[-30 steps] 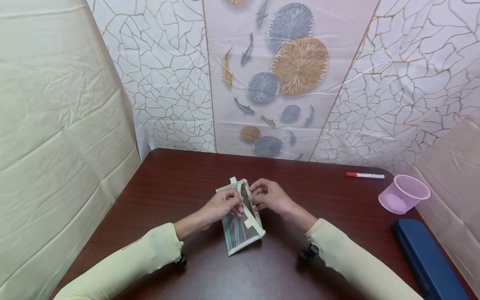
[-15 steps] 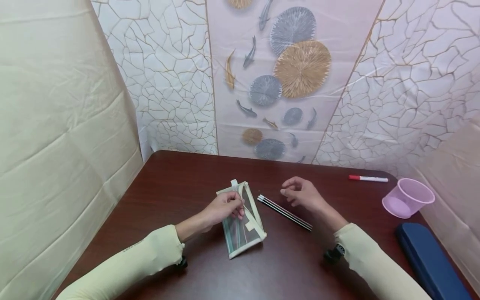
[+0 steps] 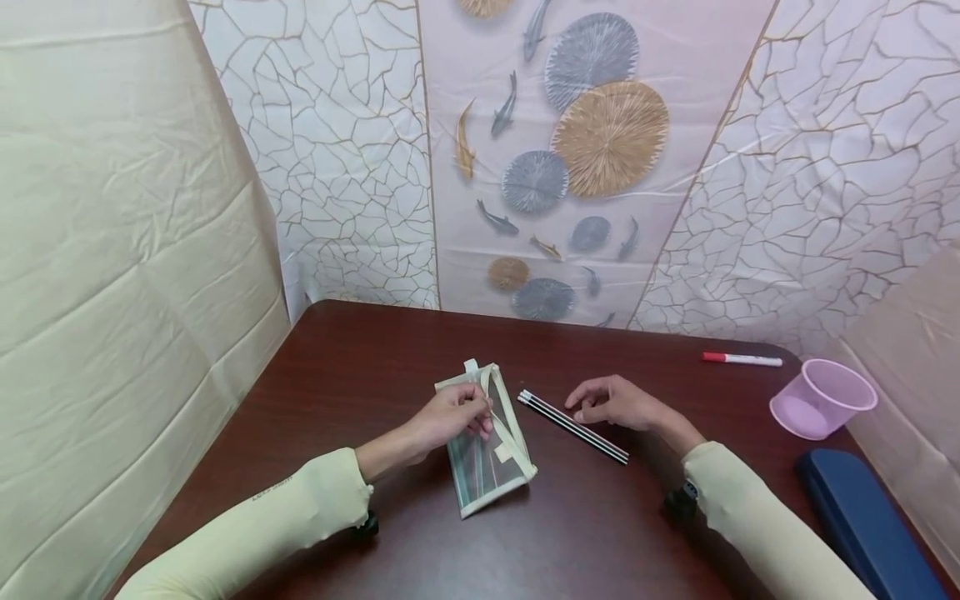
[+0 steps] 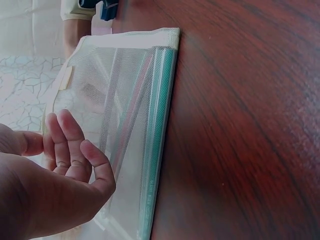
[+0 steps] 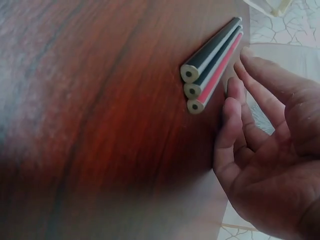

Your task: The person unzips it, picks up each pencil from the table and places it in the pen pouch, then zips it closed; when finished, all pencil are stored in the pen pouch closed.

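A see-through mesh zip pouch (image 3: 489, 483) with cream edging lies slanted at the table's middle. My left hand (image 3: 452, 410) pinches its upper opening edge between thumb and finger; the left wrist view shows the other fingers of that hand (image 4: 70, 175) curling loosely beside the mesh. Long teal and reddish shapes show through the pouch (image 4: 125, 41). To its right, three pencils (image 3: 572, 427) lie side by side, two dark and one red in the right wrist view, their unsharpened ends (image 5: 191, 91) towards that camera. Close beside them is my right hand (image 3: 621, 403), fingers loosely bent, holding nothing.
A red-capped white marker (image 3: 742, 359) lies near the back right edge. In front of it a pink cup (image 3: 823, 400) stands tilted in view by the right edge, and a dark blue case (image 3: 862, 517) lies nearer. Fabric walls (image 3: 360, 167) surround the table.
My right hand has left the pouch, moved right and come down beside the pencils, which it had covered from view. My left hand still holds the pouch's edge.
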Demonstrator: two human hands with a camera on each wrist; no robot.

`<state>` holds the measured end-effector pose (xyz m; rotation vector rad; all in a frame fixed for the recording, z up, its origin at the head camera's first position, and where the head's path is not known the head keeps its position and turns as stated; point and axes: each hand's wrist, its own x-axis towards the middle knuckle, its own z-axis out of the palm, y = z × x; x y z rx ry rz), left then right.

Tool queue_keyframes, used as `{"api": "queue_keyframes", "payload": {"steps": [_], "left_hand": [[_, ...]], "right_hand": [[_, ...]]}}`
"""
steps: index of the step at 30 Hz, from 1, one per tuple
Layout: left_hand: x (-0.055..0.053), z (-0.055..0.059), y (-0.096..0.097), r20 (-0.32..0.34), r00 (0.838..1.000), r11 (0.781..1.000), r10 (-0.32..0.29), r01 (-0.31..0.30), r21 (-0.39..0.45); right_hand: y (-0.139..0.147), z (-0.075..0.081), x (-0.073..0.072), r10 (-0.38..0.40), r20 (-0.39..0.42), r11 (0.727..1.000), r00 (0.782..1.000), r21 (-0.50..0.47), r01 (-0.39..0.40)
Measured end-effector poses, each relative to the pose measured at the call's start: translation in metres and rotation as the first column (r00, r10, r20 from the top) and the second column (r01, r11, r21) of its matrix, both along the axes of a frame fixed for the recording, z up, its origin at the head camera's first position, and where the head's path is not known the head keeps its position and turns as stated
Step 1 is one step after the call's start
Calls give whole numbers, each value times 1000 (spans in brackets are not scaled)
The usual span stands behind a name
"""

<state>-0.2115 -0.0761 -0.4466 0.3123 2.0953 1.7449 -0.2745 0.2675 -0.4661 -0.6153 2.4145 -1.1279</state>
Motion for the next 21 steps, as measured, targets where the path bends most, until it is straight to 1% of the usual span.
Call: {"api": "queue_keyframes", "payload": {"steps": [6, 8, 13, 16, 21], "left_hand": [[0, 0, 0, -3, 1000, 1000, -2, 2, 3], [0, 0, -1, -1, 1000, 1000, -2, 2, 2], [-1, 0, -3, 3, 1000, 1000, 2, -2, 3], [-1, -1, -3, 3, 1000, 1000, 4, -4, 2], [0, -1, -4, 5, 1000, 1000, 9, -9, 4]], "right_hand": [[-2, 1, 4, -7, -15, 1000, 1000, 7, 7], [-4, 2, 6, -13, -35, 1000, 999, 27, 14], [-10, 4, 9, -47, -116, 993, 992, 102, 59], [-13, 4, 11, -53, -158, 988, 986, 135, 75], [-20, 6, 13, -44, -253, 971, 967, 217, 101]]}}
